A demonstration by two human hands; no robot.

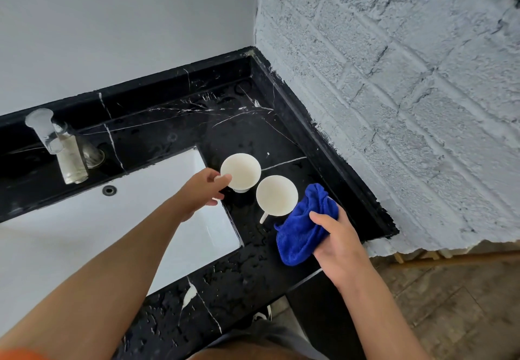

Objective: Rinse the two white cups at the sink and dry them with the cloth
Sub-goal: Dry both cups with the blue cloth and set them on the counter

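Head view: both cups sit on the wet surface point(253, 261); my left hand point(201, 193) pinches the far cup's point(240, 171) rim, right hand point(337, 243) grips the cloth point(298, 236) beside the near cup point(277, 195) — drying comes next, needing a lift

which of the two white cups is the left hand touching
The white ceramic cup farther back, nearest the sink: the left hand has fingers on its rim. The nearer white cup stands untouched beside the blue cloth held in the right hand.
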